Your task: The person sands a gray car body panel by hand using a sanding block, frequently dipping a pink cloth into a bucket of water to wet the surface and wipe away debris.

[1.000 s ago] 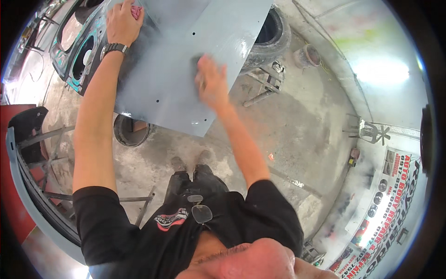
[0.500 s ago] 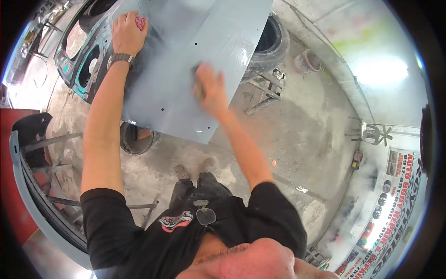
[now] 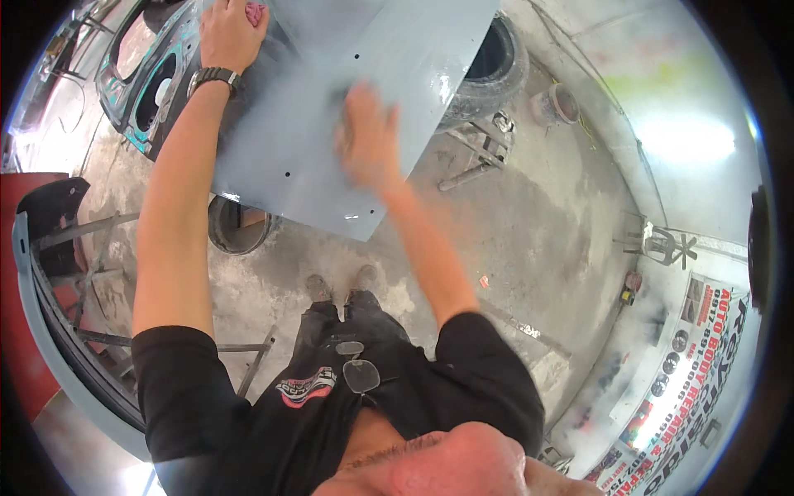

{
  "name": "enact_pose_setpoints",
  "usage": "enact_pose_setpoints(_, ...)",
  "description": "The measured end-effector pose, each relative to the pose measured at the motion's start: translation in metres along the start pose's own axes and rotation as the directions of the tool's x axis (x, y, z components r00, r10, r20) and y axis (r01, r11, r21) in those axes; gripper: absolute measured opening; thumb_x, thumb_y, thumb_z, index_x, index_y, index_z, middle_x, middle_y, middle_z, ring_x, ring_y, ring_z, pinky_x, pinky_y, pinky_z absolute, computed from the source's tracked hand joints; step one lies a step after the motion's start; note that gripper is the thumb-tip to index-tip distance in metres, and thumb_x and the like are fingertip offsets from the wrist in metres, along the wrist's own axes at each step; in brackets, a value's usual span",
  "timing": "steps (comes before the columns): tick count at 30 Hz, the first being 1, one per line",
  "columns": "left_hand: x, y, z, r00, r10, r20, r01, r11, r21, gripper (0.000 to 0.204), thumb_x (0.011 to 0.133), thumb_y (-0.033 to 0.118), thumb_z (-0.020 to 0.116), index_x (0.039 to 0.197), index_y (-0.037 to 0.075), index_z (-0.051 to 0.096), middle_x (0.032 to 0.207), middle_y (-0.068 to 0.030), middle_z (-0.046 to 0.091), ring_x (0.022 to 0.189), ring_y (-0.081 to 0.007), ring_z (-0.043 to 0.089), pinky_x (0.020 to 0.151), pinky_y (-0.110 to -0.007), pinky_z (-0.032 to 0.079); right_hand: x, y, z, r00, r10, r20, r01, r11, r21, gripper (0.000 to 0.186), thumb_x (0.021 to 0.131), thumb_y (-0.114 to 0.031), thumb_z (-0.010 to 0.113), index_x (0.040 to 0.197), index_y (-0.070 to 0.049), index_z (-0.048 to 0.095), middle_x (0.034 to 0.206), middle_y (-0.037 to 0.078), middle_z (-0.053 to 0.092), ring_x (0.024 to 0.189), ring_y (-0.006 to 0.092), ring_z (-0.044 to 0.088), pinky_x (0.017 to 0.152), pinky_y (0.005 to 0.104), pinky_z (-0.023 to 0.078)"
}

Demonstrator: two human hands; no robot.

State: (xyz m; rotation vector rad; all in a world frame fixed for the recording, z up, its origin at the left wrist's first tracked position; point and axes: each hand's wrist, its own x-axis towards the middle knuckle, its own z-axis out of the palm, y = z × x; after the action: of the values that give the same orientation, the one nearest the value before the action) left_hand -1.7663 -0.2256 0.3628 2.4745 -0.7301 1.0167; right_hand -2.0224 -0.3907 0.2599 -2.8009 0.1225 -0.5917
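A smooth grey car body panel [image 3: 273,124], shiny in places with small round holes, lies before me. Toward its far left, my left hand [image 3: 231,37] rests on it, fingers curled around a crumpled pink cloth [image 3: 255,14]. Over the panel's middle, my right hand [image 3: 372,145] is smeared by motion. A dark, flat pad-like piece [image 3: 341,101] shows at its left edge, between the hand and the surface; its exact kind is too blurred to tell.
A bare door shell [image 3: 153,91] stands at the far left. Beyond the panel's right edge are a tyre [image 3: 496,70], a metal stand [image 3: 484,157] and a bucket [image 3: 556,106]. A curved grey bumper-like part [image 3: 41,331] sits near left; a round rim [image 3: 236,227] lies below the panel.
The whole view has shifted, so the panel and both hands sit higher in it. Across the panel my right hand has slid slightly farther away and left. My left hand keeps its cloth.
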Motion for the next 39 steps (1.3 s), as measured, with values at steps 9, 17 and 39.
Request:
enact_pose_setpoints(9,0.025,0.011,0.002,0.999,0.022,-0.03,-0.023,1.0,-0.004,0.043,0.091,0.04,0.071,0.124,0.011,0.069,0.118,-0.0184,0.068,0.113,-0.0407,0.062,0.1,-0.049,0.049,0.053,0.141,-0.032,0.983,0.169,-0.079,-0.157,0.978,0.136,0.065,0.105,-0.041,0.049,0.161,-0.012,0.031,0.17,0.009,0.025,0.157,0.032,0.023,0.119,0.0733,0.015)
enact_pose_setpoints(17,0.01,0.024,-0.03,0.996,-0.076,0.036,0.078,0.995,-0.067,0.029,0.09,0.018,0.065,0.111,-0.001,0.066,0.106,-0.0237,0.065,0.104,-0.0425,0.06,0.093,-0.051,0.048,-0.067,-0.058,-0.007,0.985,-0.059,0.164,0.041,0.993,0.108,0.077,0.099,-0.041,0.058,0.161,-0.007,0.029,0.169,0.015,0.026,0.156,0.0317,0.028,0.118,0.0711,0.02)
enact_pose_setpoints(39,0.018,0.026,-0.017,0.999,-0.024,0.023,0.027,0.992,-0.122,0.024,0.088,0.019,0.068,0.103,0.0,0.065,0.099,-0.0225,0.065,0.101,-0.0413,0.061,0.09,-0.051,0.049,-0.14,-0.112,0.01,0.983,-0.16,0.091,0.157,0.987,0.034,0.07,0.096,-0.041,0.064,0.156,-0.012,0.043,0.166,0.005,0.036,0.152,0.0247,0.035,0.121,0.0621,0.027)
